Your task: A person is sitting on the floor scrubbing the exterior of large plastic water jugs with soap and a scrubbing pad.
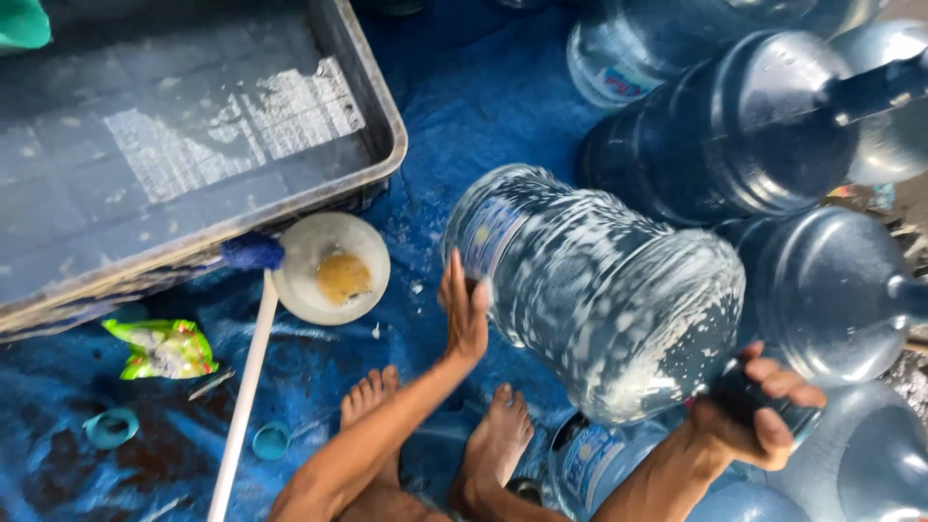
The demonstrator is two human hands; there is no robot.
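Note:
A large clear-blue water jug [599, 290], foamy with suds inside, lies tilted on its side between my hands. My left hand [464, 314] presses flat against its lower side near the base. My right hand [759, 411] is wrapped around the jug's dark neck at the lower right. Below me are my bare feet [435, 425] on the wet blue tarp [464, 106].
Several more big water jugs [744, 126] crowd the right side and bottom right. A grey tub of water [382, 116] fills the upper left. Beside it sit a white bowl with a yellow sponge [333, 271], a white-handled brush [246, 377], a green wrapper [164, 348] and teal caps [271, 440].

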